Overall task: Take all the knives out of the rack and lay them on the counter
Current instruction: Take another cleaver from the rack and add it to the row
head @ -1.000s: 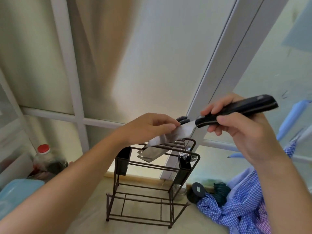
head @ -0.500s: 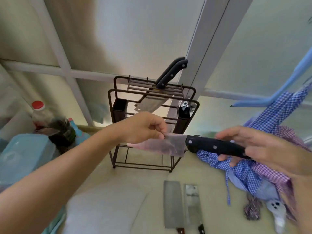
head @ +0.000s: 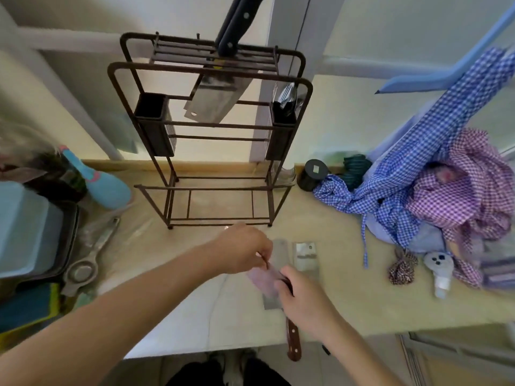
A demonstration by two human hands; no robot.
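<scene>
One big counter [head: 348, 296] fills my view, with the brown wire rack [head: 206, 129] standing at its back. I see one cleaver in the rack [head: 214, 101] hanging there, black handle up. Two cleavers [head: 306, 256] lie flat side by side near the front edge. Just above them my hands hold a blurry knife [head: 263, 278] — the left hand [head: 242, 252] pinches its blade, and the right hand [head: 303, 299] is closed round its handle.
</scene>
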